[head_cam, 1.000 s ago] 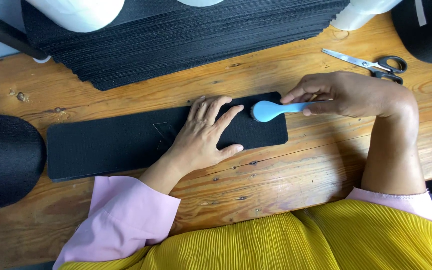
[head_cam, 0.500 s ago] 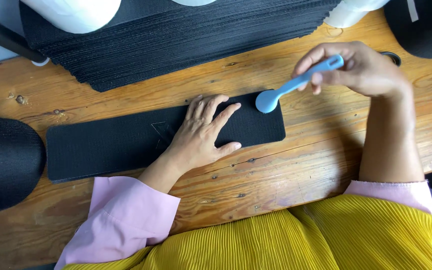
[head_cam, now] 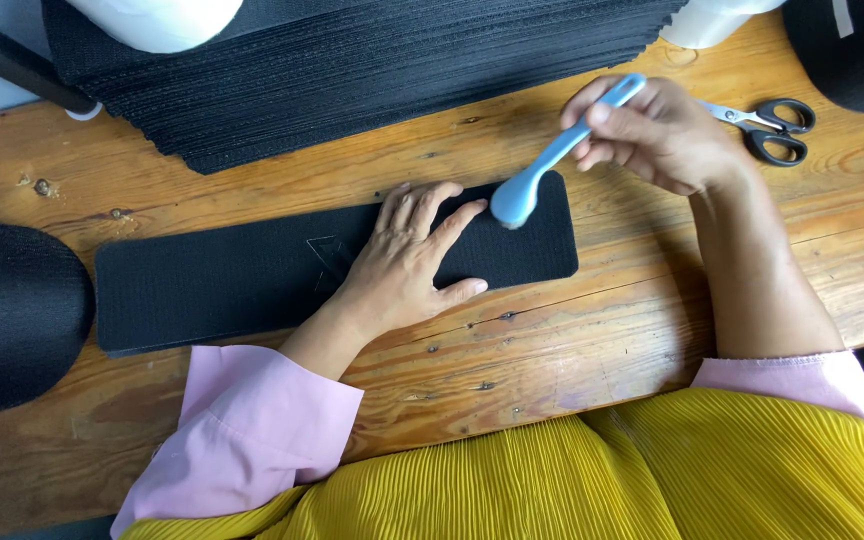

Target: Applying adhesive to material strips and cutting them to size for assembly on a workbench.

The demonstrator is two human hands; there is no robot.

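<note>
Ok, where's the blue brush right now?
In the head view, the blue brush is held in the right hand, right of centre, its head at the right end of the black strip, beside the left hand.

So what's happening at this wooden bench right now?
A person is working on a long black fabric strip lying flat on the wooden table. The left hand presses it down, palm spread. The right hand holds a light blue brush by its handle, head tilted down at the strip's right end. Scissors lie beside that hand, and a stack of black strips sits behind.
</note>
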